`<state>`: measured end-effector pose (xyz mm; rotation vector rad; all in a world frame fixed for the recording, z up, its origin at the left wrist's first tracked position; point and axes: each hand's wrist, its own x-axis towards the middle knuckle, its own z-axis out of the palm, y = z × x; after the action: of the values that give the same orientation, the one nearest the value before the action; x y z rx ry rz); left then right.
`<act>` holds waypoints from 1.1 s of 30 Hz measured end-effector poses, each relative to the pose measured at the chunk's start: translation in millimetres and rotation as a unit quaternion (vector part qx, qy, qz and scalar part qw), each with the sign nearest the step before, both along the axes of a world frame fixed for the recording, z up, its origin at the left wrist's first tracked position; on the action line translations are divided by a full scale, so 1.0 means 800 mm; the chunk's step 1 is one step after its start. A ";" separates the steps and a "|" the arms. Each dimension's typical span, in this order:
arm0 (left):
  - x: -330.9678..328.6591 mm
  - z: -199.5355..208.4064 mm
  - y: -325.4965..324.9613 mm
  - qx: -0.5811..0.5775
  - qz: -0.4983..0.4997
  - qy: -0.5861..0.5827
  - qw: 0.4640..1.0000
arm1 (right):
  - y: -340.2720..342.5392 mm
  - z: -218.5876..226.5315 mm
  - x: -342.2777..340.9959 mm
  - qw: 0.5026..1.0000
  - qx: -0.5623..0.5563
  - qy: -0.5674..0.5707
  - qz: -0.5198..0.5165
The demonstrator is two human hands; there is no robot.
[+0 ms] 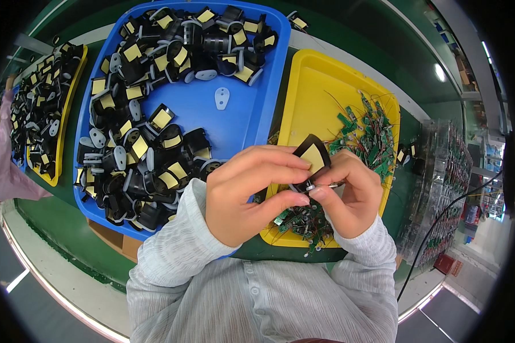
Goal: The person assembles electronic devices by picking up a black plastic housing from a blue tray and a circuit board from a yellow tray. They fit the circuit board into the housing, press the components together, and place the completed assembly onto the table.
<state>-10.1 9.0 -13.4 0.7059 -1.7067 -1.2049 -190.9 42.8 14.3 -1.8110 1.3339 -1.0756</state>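
Between my hands is a black plastic housing (317, 155) with a pale yellow pad on its face. My left hand (247, 191) grips it from the left, fingers over its edge and thumb below. At its lower edge my right hand (353, 190) is closed in a pinch. A small pale, shiny bit shows at those fingertips, too small to name. Both hands are above the near left part of a yellow tray (306, 86), which holds green circuit boards (377, 134) with thin wires. More boards lie in it below my hands.
To the left, a large blue tray (234, 128) carries many similar black housings and a loose light grey oval plate (222, 98). Farther left is another yellow-rimmed tray (74, 91) of housings, beside a person's pink sleeve (11, 166). Clear plastic racks (435, 188) stand at right behind a black cable.
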 end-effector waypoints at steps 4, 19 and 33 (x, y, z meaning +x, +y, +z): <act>0.000 0.002 0.000 -0.031 -0.003 -0.013 0.999 | -0.003 0.000 -0.004 1.000 0.008 -0.005 0.014; -0.006 0.002 0.015 0.000 0.024 -0.012 1.000 | -0.004 0.002 -0.003 0.994 0.088 -0.035 0.049; -0.011 0.002 0.008 -0.138 0.083 -0.055 0.985 | -0.004 -0.020 -0.014 0.972 0.166 -0.152 0.068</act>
<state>-18.8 15.5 -11.9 0.7371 -1.8223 -0.8083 -201.7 39.6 -1.8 -1.4058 1.1114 -0.9460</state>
